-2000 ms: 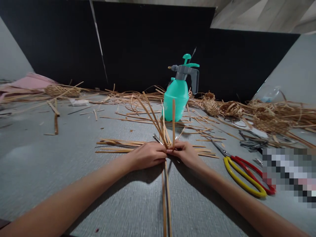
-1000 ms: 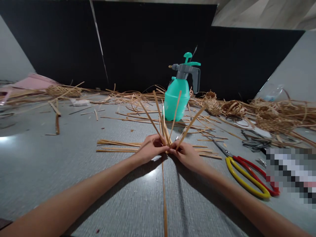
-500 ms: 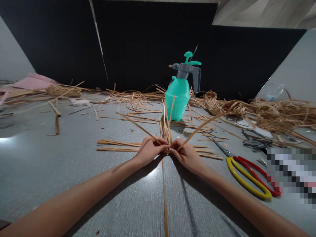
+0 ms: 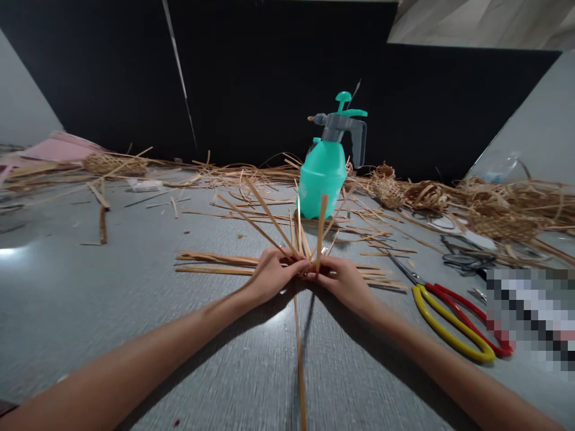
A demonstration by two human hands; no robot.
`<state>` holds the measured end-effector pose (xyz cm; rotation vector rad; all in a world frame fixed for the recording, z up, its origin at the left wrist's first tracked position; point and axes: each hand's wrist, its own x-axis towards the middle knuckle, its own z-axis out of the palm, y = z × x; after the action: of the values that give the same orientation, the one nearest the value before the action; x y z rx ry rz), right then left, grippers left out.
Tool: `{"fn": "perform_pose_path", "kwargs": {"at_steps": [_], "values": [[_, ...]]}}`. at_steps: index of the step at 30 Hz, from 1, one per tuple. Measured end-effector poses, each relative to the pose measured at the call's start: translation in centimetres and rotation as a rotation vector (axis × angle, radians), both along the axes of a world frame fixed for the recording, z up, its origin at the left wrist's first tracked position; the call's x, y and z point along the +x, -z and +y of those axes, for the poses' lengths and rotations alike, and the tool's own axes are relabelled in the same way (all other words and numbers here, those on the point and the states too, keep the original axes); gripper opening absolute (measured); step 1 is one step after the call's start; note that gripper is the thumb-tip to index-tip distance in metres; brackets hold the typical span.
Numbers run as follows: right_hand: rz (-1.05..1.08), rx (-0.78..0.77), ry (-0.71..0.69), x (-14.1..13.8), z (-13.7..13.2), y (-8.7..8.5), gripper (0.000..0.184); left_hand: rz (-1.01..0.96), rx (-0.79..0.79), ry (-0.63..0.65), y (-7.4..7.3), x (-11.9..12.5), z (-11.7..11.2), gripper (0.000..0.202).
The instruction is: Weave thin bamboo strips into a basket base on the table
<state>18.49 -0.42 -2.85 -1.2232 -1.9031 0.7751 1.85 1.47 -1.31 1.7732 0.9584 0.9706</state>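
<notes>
Left hand (image 4: 274, 276) and right hand (image 4: 344, 280), fingertips together, both pinch a fan of strips (image 4: 299, 239) at table (image 4: 112, 299) centre. 1 long strip (image 4: 300, 371) runs to 6 o'clock. Sprayer (image 4: 321, 173) at 12 o'clock, print unreadable; scissors (image 4: 449, 326) at 3 o'clock.

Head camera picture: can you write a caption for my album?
The left hand and right hand pinch a fan of strips on a grey table; green spray bottle behind, scissors beside.

Spray bottle (image 4: 322, 173) behind the strips (image 4: 296, 236); scissors (image 4: 449, 320) right.
</notes>
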Motion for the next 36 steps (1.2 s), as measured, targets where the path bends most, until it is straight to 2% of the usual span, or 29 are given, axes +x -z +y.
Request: {"fn": "perform_pose_path", "kwargs": {"at_steps": [7,13,18,20,23,25,29,32,36], "values": [[0.056,-0.139,-0.18,1.6,0.1,-1.3,0.014,-0.089,-0.114,-0.036,0.6,-0.1,0.6,0.011],[0.201,-0.176,-0.076,1.3,0.3,-0.6,0.015,-0.193,-0.18,0.141,0.8,0.0,0.7,0.007],[0.363,-0.26,0.075,0.6,0.5,0.0,0.012,-0.219,-0.064,0.243,0.8,-0.3,0.6,0.003],[0.281,-0.191,0.072,0.5,0.3,-0.2,0.013,-0.201,-0.046,0.225,0.8,-0.4,0.6,0.003],[0.1,-0.041,0.009,0.5,0.0,-0.8,0.014,-0.178,-0.126,0.121,0.8,-0.2,0.8,0.006],[0.045,-0.016,-0.02,0.6,-0.1,-1.1,0.015,-0.18,-0.179,0.074,0.8,-0.1,0.9,0.01],[-0.007,0.023,-0.03,0.5,-0.3,-1.4,0.016,-0.232,-0.216,0.109,0.7,0.1,1.0,0.014],[0.011,0.044,-0.012,0.1,-0.5,-1.5,0.013,-0.203,-0.143,0.119,0.7,0.0,0.9,0.005],[0.223,-0.085,0.105,-0.5,-0.6,-1.5,0.016,-0.137,-0.084,0.138,0.9,-0.4,0.9,0.011]]}}
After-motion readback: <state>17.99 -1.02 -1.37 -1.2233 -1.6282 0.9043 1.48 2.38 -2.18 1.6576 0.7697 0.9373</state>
